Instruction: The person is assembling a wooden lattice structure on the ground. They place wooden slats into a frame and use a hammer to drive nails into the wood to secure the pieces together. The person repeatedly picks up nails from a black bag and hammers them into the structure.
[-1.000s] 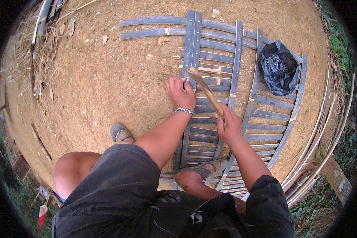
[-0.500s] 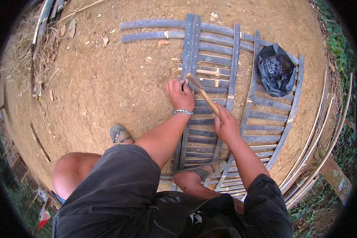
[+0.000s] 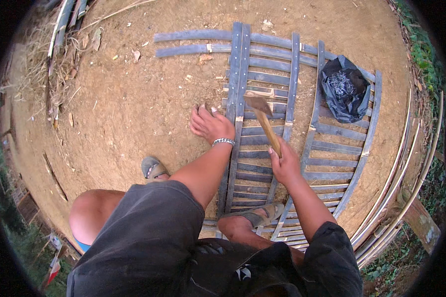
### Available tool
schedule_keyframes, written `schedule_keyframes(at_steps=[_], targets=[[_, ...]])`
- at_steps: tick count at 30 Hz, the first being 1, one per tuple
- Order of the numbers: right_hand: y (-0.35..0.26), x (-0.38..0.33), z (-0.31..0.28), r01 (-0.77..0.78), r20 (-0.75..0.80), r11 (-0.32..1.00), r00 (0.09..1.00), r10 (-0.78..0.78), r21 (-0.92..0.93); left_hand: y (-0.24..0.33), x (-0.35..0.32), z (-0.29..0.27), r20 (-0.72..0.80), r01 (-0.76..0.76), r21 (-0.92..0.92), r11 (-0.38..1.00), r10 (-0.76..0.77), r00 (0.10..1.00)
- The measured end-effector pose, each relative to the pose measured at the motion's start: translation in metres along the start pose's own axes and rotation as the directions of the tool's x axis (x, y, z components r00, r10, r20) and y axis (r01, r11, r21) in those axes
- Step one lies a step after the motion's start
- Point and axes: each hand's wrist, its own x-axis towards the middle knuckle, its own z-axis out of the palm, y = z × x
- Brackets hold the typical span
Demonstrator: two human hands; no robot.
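Note:
In my right hand [image 3: 286, 163] is a hammer [image 3: 267, 129], its wooden handle gripped by closed fingers. Its broad rusty-brown head is raised over the slats. My left hand [image 3: 212, 124], with a chain bracelet at the wrist, is over the soil just left of the paired long strips, thumb apart from the fingers; nothing shows in it. Beneath lies a panel of dark split-bamboo slats [image 3: 266, 78], crossed by long strips [image 3: 241, 64] with rows of shiny nail heads. A black plastic bag [image 3: 345, 106] holding loose nails [image 3: 339, 82] rests on the panel's right part.
My sandalled foot [image 3: 255, 216] is on the lower slats, the other sandal [image 3: 153, 168] on bare soil. Long bamboo poles [image 3: 409, 200] lie along the right edge. Dry straw and bamboo pieces [image 3: 59, 37] are at the upper left. Two slat ends [image 3: 183, 36] stick out leftward.
My left hand has moved left and down off the strips, its pinch loosened. The hammer has lifted away from the strip and shifted right, still in my right hand.

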Motion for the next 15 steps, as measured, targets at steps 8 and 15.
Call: schedule_keyframes(at_steps=[8,15], targets=[[0.001,0.01,0.004,0.148,0.017,0.989,0.989,-0.148,0.002,0.002,-0.004,-0.001,0.001,-0.03,0.007,1.0,0.03,1.0],[-0.004,0.015,0.0,0.111,0.08,0.991,0.991,-0.105,-0.073,0.002,-0.003,0.001,0.011,-0.018,0.006,1.0,0.018,1.0]])
